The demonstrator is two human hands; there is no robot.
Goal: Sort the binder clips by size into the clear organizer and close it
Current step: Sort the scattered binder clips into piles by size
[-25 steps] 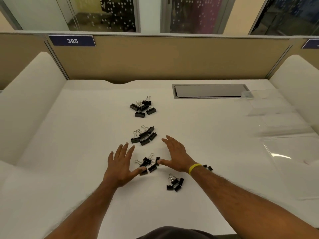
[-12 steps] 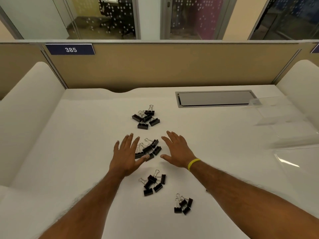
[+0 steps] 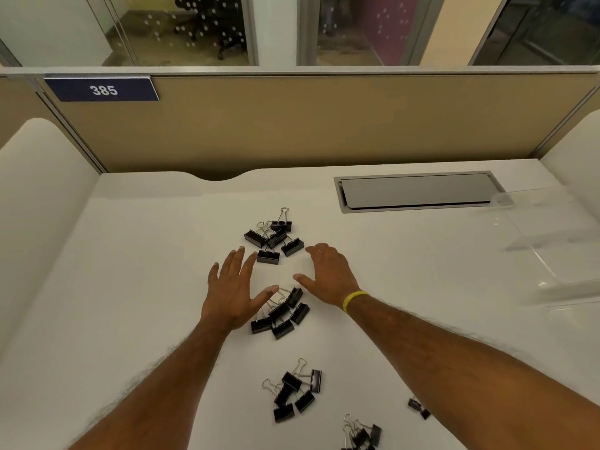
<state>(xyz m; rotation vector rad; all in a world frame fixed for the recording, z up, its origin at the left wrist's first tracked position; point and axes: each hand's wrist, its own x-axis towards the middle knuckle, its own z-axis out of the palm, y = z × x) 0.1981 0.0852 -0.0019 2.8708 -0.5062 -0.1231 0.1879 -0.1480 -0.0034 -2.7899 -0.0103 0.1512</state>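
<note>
L hand (image 3: 232,293), R hand (image 3: 328,276) spread low over desk (image 3: 130,287).
Fingers straight, holding nothing; hands flank gap btwn far clip pile (image 3: 272,237) & middle clip pile (image 3: 281,315). Clear organizer (image 3: 552,241) at far right of desk.

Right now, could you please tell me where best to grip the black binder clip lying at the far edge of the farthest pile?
Take the black binder clip probably by its silver wire handle, pinched from above on the far side: the loop sticks out away from the pile, clear of its neighbours, which crowd the body.
</note>
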